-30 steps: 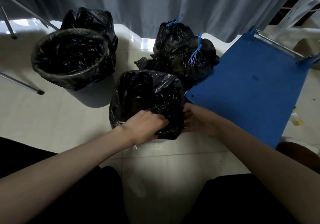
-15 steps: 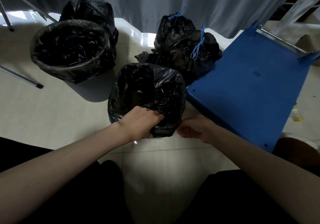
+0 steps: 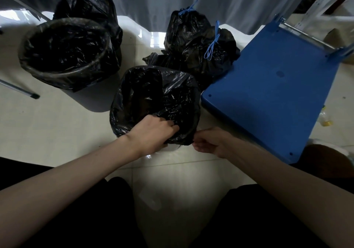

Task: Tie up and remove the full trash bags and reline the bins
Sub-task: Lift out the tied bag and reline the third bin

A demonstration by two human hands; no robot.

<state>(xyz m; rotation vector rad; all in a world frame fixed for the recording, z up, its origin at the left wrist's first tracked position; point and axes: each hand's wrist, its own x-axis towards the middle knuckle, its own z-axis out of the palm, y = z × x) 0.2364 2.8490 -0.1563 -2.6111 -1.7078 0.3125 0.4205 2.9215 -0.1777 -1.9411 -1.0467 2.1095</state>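
The person crouches in front of a small bin whose new black liner [image 3: 155, 98] is not yet settled over the rim. The left hand [image 3: 153, 133] is on the near edge of this liner, its fingers curled into the plastic and gripping a fold of it. The right hand [image 3: 208, 142] is just beside it, at the near right corner of the liner; its fingertips seem to pinch the hem there, but the light is dim and I cannot tell this for sure.

Beyond the hands, two tied bags [image 3: 199, 43] with blue drawstrings lie on the floor, touching each other. To the far left of the left hand stands a second bin [image 3: 63, 54], already lined, with another black bag [image 3: 86, 4] behind it. A blue panel [image 3: 268, 87] lies right of the right hand, very near the small bin.

In my judgement the risks are these. The plastic is thin, so a hard pull by the left hand may tear it at the rim. If only the near side is tucked, the far side can slip down into the bin. The bin looks light, so it may tip toward the person or knock against the blue panel.
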